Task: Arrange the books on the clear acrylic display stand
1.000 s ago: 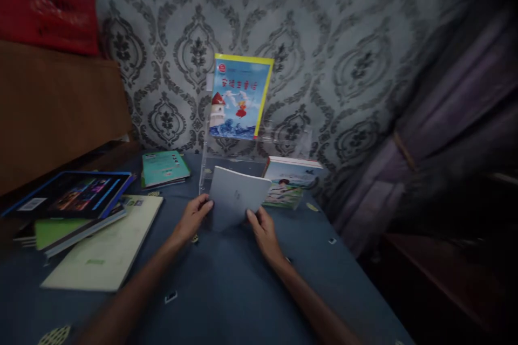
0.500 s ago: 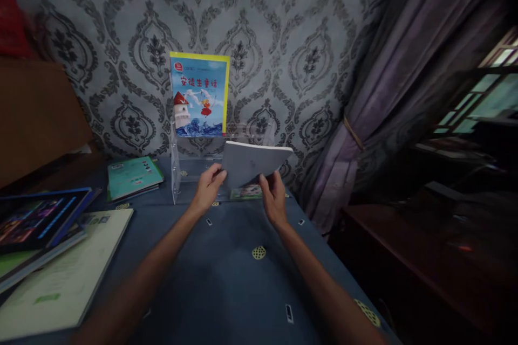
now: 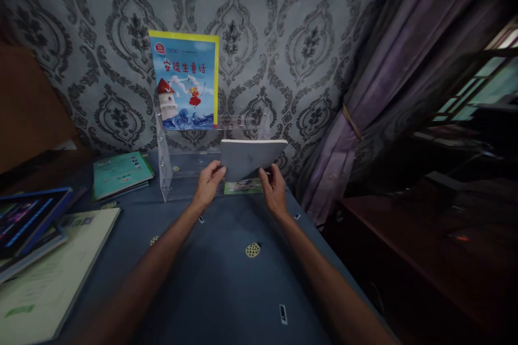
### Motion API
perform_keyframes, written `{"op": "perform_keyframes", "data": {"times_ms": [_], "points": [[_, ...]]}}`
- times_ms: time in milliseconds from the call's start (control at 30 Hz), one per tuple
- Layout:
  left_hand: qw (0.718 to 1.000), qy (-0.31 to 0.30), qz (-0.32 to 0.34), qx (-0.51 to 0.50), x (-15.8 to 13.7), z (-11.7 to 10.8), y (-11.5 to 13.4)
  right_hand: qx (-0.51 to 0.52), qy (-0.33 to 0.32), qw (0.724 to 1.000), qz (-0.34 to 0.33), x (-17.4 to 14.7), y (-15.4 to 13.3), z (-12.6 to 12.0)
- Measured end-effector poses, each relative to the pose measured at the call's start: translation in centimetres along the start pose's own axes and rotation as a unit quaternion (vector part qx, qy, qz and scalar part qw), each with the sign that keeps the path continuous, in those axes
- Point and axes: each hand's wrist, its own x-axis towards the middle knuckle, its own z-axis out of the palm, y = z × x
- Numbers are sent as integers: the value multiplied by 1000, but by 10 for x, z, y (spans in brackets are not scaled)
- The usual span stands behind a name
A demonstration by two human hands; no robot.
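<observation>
A thin book with a plain grey face (image 3: 250, 157) is held between my two hands, its white page edge on top. My left hand (image 3: 209, 183) is closed on its lower left corner, and my right hand (image 3: 273, 187) grips the lower right. Behind it stands a clear acrylic rack (image 3: 162, 164). On the rack's upper left tier leans a blue storybook with a yellow border (image 3: 188, 83). Low in the rack, partly covered by the grey book, is a book with a green picture cover (image 3: 243, 187).
Teal books (image 3: 122, 175) lie left of the rack. Nearer, a dark blue book (image 3: 30, 221) rests on a pale green large book (image 3: 76, 259). A cardboard box (image 3: 32, 108) stands far left. Right of the blue tablecloth (image 3: 218, 280) are a tied purple curtain (image 3: 340, 156) and a dark red surface (image 3: 388, 237).
The grey book has levelled, its top edge now nearly horizontal, and both hands still hold it. The view has shifted, so the rack and storybook look larger and further left.
</observation>
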Motion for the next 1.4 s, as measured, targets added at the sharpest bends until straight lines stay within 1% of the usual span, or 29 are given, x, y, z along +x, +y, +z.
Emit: {"op": "perform_keyframes", "data": {"times_ms": [200, 367, 433, 500, 600, 667, 800, 900, 1033, 1100, 1167, 1300, 1400], "points": [[1000, -3, -19, -8, 5, 6, 1, -21, 2, 1000, 3, 7, 10, -5], [999, -34, -42, 10, 4, 17, 2, -38, 27, 999, 7, 12, 23, -15], [998, -41, -38, 32, 3, 18, 1, -42, 31, 999, 7, 12, 29, -18], [995, -40, -7, 94, 3, 17, 2, -47, 38, 998, 6, 10, 33, -20], [971, -36, 64, 228, 4, 10, 5, -52, 48, 997, -5, 8, 35, -21], [951, -41, 83, 295, 5, 6, 6, -50, 44, 998, -7, 8, 36, -21], [924, -71, 87, 366, 6, 3, 6, -50, 48, 997, 19, 6, 36, -21], [904, -80, 88, 411, 5, 3, 5, -58, 51, 996, 35, 4, 37, -21], [876, -94, 65, 469, 3, 1, 6, -97, 49, 994, 19, 2, 43, -23], [868, -98, 47, 485, 1, 0, 5, -117, 46, 992, 5, 2, 46, -24], [866, -96, 32, 489, 0, -2, 3, -134, 39, 990, -3, 1, 49, -24], [868, -96, 26, 486, 0, -2, 2, -165, 36, 986, -9, -1, 54, -24], [861, -101, 14, 498, 1, 0, 7, -186, 29, 982, -15, -3, 56, -26]]}}
